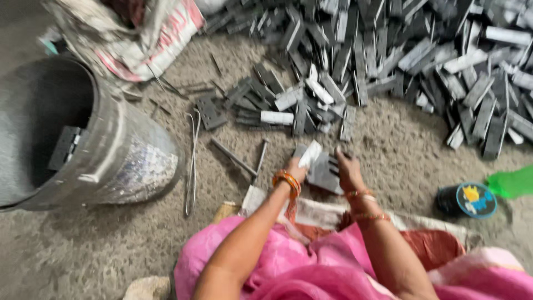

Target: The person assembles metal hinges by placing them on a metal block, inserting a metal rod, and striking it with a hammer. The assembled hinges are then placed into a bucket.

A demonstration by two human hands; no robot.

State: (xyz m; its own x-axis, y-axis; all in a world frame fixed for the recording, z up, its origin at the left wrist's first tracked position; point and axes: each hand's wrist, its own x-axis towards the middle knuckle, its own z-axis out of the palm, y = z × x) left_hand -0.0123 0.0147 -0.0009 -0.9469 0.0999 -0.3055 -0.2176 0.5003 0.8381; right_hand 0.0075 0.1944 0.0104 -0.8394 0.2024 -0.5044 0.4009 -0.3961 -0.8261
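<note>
Item in hand: one flat dark-grey metal hinge plate [325, 171], held low over the gritty floor [400, 150] just before the knees, both hands on it so that it lies steady and face-up. Left hand [297, 169]: fingers closed on the plate's left edge, together with a small pale strip [310, 154]. Right hand [347, 169]: curled over the right edge; how tightly cannot be told through the blur. Ahead, within reach: large loose heap of similar grey plates [388, 50]. Left: battered round metal drum [105, 144] on its side, mouth open, with plates inside. Between: loose metal rods [233, 157], bent wire [192, 161]. Right: round dark tin [466, 200], green plastic bottle [512, 182]. Behind the drum: a printed sack [150, 33].
</note>
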